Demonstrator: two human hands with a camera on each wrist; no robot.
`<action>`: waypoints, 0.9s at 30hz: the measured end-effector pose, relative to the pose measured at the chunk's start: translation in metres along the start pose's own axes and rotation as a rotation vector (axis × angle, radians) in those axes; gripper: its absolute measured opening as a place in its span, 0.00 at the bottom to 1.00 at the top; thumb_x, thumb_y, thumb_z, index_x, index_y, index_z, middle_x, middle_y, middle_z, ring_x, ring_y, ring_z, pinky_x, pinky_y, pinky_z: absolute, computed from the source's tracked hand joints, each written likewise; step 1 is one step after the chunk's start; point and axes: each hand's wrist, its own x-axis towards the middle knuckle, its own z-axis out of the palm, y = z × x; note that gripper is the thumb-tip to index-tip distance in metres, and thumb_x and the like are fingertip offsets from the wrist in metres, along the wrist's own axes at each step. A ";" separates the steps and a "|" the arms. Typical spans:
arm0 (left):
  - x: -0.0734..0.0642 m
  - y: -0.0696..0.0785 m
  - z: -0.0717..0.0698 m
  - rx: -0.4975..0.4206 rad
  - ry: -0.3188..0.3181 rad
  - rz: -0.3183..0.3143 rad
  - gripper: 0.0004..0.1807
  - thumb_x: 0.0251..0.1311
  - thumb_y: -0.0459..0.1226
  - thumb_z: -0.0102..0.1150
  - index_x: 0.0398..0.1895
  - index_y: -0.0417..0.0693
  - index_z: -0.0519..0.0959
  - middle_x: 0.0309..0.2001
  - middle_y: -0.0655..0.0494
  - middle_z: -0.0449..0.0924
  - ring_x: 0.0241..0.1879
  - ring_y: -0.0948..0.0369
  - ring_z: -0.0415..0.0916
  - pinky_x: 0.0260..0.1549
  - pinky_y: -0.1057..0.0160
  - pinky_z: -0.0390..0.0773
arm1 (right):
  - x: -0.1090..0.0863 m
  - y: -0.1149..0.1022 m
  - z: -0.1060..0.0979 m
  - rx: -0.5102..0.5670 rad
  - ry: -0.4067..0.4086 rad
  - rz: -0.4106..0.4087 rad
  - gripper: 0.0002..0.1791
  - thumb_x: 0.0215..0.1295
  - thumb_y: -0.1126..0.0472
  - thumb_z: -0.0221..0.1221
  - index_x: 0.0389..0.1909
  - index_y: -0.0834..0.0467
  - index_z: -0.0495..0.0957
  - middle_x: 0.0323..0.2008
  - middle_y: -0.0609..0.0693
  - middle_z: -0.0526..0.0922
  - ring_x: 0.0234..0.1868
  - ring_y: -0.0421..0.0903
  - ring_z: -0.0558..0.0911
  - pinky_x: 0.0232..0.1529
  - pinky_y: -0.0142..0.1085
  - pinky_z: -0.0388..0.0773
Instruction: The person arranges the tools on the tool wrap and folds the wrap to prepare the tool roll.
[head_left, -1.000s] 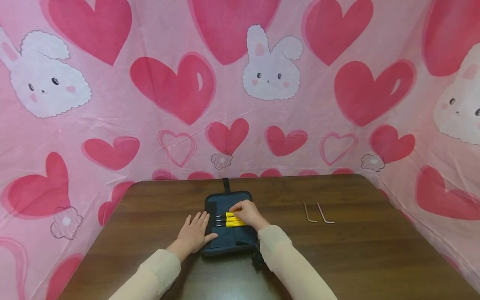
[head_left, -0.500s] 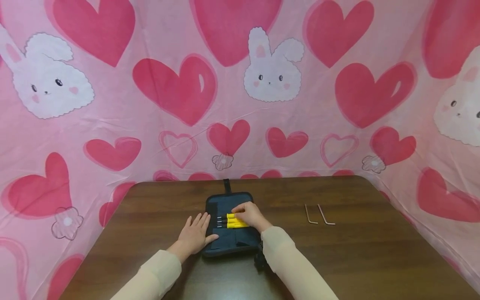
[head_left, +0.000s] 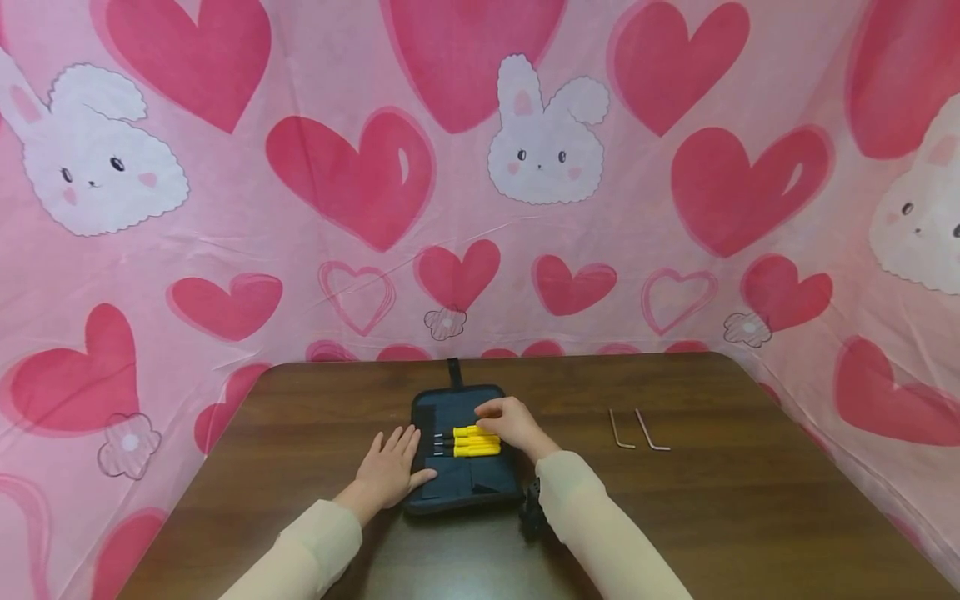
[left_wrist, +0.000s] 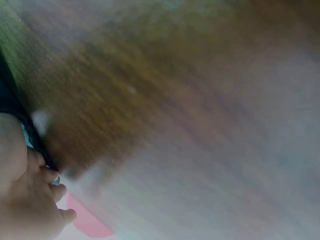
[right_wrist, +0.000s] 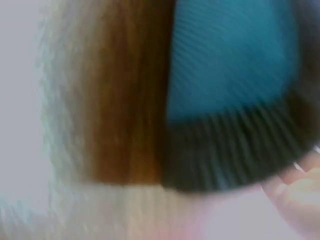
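See black tool case [head_left: 448,477] lying flat at lower centre of the head view, on wooden table [head_left: 720,517]; count three yellow-handled screwdrivers [head_left: 476,450] in it, side by side; find left hand [head_left: 386,473] at its left edge, fingers spread, holding nothing; find right hand [head_left: 514,423], fingers bent, over right ends of handles; cannot tell whether pinching one; note two L-shaped keys [head_left: 647,432] further right, well apart from case.
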 end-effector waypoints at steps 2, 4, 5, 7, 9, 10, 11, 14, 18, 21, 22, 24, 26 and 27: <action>0.000 0.000 0.000 -0.001 0.002 0.002 0.43 0.60 0.61 0.44 0.66 0.37 0.60 0.66 0.43 0.57 0.65 0.46 0.52 0.61 0.43 0.47 | -0.001 0.000 -0.004 0.008 0.003 -0.002 0.15 0.60 0.63 0.61 0.47 0.62 0.79 0.43 0.53 0.80 0.41 0.49 0.77 0.46 0.40 0.76; -0.001 0.000 0.000 -0.004 0.008 0.004 0.43 0.60 0.61 0.45 0.66 0.36 0.60 0.66 0.42 0.57 0.65 0.46 0.52 0.61 0.43 0.47 | -0.001 0.001 -0.008 0.005 0.009 -0.015 0.15 0.60 0.63 0.60 0.48 0.62 0.79 0.44 0.54 0.80 0.41 0.49 0.77 0.45 0.40 0.76; -0.001 0.000 0.000 -0.006 0.010 0.006 0.42 0.60 0.61 0.45 0.66 0.36 0.60 0.66 0.42 0.57 0.65 0.46 0.52 0.61 0.43 0.47 | -0.001 0.001 -0.010 0.007 0.013 -0.018 0.15 0.60 0.63 0.60 0.48 0.62 0.79 0.44 0.54 0.80 0.42 0.49 0.77 0.45 0.40 0.76; -0.001 0.000 -0.001 -0.010 0.012 0.007 0.42 0.60 0.60 0.45 0.66 0.36 0.60 0.66 0.42 0.57 0.65 0.46 0.52 0.61 0.43 0.47 | -0.002 0.001 -0.015 0.012 0.024 -0.019 0.15 0.61 0.63 0.60 0.49 0.63 0.78 0.44 0.54 0.80 0.43 0.50 0.77 0.45 0.40 0.76; -0.001 0.000 -0.001 -0.012 0.014 0.009 0.42 0.60 0.60 0.45 0.66 0.36 0.60 0.66 0.42 0.57 0.65 0.46 0.52 0.61 0.43 0.47 | -0.003 0.001 -0.020 0.017 0.038 -0.016 0.16 0.60 0.63 0.60 0.49 0.62 0.78 0.45 0.54 0.80 0.43 0.49 0.77 0.46 0.40 0.76; -0.001 0.000 -0.001 -0.011 0.014 0.009 0.42 0.60 0.60 0.45 0.66 0.36 0.60 0.66 0.42 0.57 0.65 0.46 0.52 0.61 0.43 0.47 | -0.004 0.001 -0.022 0.023 0.047 -0.015 0.16 0.60 0.63 0.60 0.49 0.62 0.78 0.45 0.54 0.80 0.44 0.49 0.77 0.46 0.41 0.76; -0.001 0.000 -0.001 -0.010 0.012 0.009 0.42 0.60 0.60 0.45 0.66 0.36 0.60 0.66 0.42 0.57 0.65 0.46 0.52 0.61 0.43 0.47 | -0.005 0.001 -0.025 0.028 0.056 -0.017 0.16 0.60 0.64 0.60 0.49 0.62 0.78 0.45 0.54 0.80 0.44 0.49 0.77 0.46 0.41 0.76; 0.000 0.000 -0.001 -0.004 0.008 0.008 0.43 0.60 0.61 0.44 0.66 0.36 0.60 0.66 0.42 0.57 0.65 0.46 0.52 0.62 0.43 0.47 | -0.007 0.003 -0.034 0.041 0.086 -0.022 0.16 0.59 0.64 0.61 0.49 0.63 0.78 0.45 0.54 0.80 0.43 0.49 0.78 0.46 0.41 0.76; 0.001 0.000 0.000 0.003 0.007 0.005 0.42 0.60 0.61 0.44 0.66 0.37 0.59 0.67 0.43 0.57 0.66 0.46 0.52 0.62 0.43 0.47 | -0.010 0.008 -0.045 0.051 0.122 -0.029 0.17 0.59 0.64 0.61 0.49 0.63 0.78 0.44 0.53 0.80 0.42 0.49 0.78 0.45 0.41 0.76; 0.002 0.000 0.001 0.006 0.010 0.003 0.42 0.60 0.61 0.44 0.66 0.37 0.60 0.67 0.43 0.57 0.66 0.46 0.52 0.62 0.43 0.47 | -0.013 0.013 -0.053 0.048 0.141 -0.043 0.17 0.59 0.64 0.62 0.49 0.64 0.78 0.44 0.55 0.80 0.42 0.49 0.78 0.45 0.41 0.76; 0.002 0.000 0.001 0.009 0.008 0.002 0.42 0.60 0.61 0.44 0.66 0.38 0.59 0.67 0.43 0.57 0.66 0.47 0.52 0.62 0.43 0.47 | -0.014 0.014 -0.056 0.050 0.146 -0.040 0.17 0.59 0.64 0.61 0.49 0.64 0.77 0.45 0.56 0.80 0.42 0.49 0.78 0.46 0.41 0.76; 0.002 -0.001 0.002 0.015 0.007 0.000 0.43 0.60 0.61 0.43 0.67 0.38 0.59 0.67 0.44 0.57 0.66 0.47 0.52 0.62 0.44 0.47 | -0.017 0.016 -0.062 0.049 0.153 -0.055 0.18 0.59 0.65 0.61 0.50 0.66 0.77 0.46 0.58 0.80 0.43 0.51 0.78 0.46 0.42 0.75; 0.002 -0.001 0.002 0.011 0.010 0.005 0.42 0.60 0.61 0.44 0.66 0.37 0.60 0.66 0.43 0.57 0.65 0.46 0.52 0.62 0.43 0.47 | -0.020 0.018 -0.068 0.053 0.161 -0.056 0.18 0.59 0.64 0.61 0.50 0.65 0.77 0.47 0.59 0.79 0.44 0.52 0.78 0.47 0.43 0.75; 0.002 -0.001 0.002 0.016 0.008 0.003 0.42 0.60 0.61 0.43 0.66 0.37 0.59 0.67 0.43 0.57 0.66 0.46 0.52 0.62 0.43 0.47 | -0.021 0.018 -0.071 0.054 0.165 -0.057 0.18 0.60 0.63 0.61 0.50 0.65 0.76 0.47 0.59 0.79 0.44 0.52 0.78 0.47 0.43 0.75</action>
